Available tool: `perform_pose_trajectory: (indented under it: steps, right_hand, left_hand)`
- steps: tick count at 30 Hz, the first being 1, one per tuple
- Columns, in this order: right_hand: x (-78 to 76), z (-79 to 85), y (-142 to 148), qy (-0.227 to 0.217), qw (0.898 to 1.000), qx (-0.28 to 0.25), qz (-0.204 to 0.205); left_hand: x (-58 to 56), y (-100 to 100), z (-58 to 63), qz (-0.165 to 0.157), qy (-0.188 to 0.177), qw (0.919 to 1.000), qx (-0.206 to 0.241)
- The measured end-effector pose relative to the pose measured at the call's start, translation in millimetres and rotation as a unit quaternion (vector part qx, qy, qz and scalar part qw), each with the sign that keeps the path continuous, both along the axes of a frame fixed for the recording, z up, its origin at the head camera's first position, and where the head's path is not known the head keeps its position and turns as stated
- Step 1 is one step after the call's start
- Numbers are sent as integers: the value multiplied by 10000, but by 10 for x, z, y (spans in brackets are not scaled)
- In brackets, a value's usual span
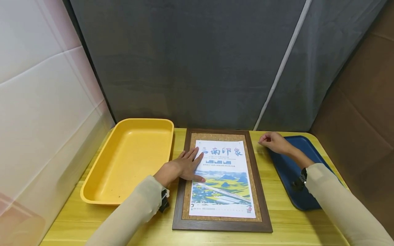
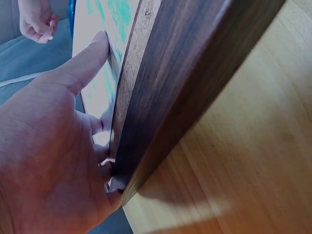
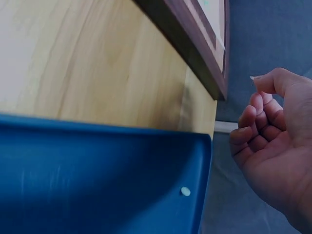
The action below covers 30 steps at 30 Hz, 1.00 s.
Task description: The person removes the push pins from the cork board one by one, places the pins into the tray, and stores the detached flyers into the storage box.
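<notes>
A printed poster [image 1: 222, 191] with blue characters and a landscape picture lies on a cork board [image 1: 257, 191] in a dark wooden frame [image 1: 221, 225]. My left hand [image 1: 186, 166] rests with spread fingers across the poster's left edge and the frame's left side; the thumb [image 2: 92, 53] lies on the picture. To the right of the frame's upper corner, my right hand [image 1: 277, 142] is raised near the blue tray [image 1: 303, 205]. Between its thumb and forefinger it pinches a small white thumbtack [image 3: 253, 78]. A similar white tack [image 3: 185, 191] lies in the tray.
A yellow tray [image 1: 126, 164] stands on the wooden table [image 1: 70, 229] left of the frame. Grey cloth [image 1: 184, 65] hangs behind the table, with a pale wall [image 1: 40, 102] at the left and a brown one [image 1: 363, 102] at the right.
</notes>
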State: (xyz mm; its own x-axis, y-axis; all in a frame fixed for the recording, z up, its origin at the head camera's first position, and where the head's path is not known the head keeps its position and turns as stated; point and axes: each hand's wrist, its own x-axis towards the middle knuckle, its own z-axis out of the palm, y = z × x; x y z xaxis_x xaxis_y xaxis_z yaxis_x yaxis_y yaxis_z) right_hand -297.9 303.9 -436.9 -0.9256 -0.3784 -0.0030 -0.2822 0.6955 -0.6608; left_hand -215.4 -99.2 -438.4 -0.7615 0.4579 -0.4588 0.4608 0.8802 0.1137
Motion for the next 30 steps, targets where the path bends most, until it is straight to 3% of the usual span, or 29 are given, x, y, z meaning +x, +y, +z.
perform_pose_trajectory:
  steps: [9,21,30]
  right_hand:
    - [58,13,144,-163,9997,103,-173]
    - [97,-26,390,-54,9988,327,-364]
    - [133,-47,518,-84,9980,366,-513]
  left_hand:
    - [9,-3,-5,-1,2,10000,-25]
    - [0,13,-17,20,3,10000,2]
    - [-131,-29,-240,96,-168,9994,285]
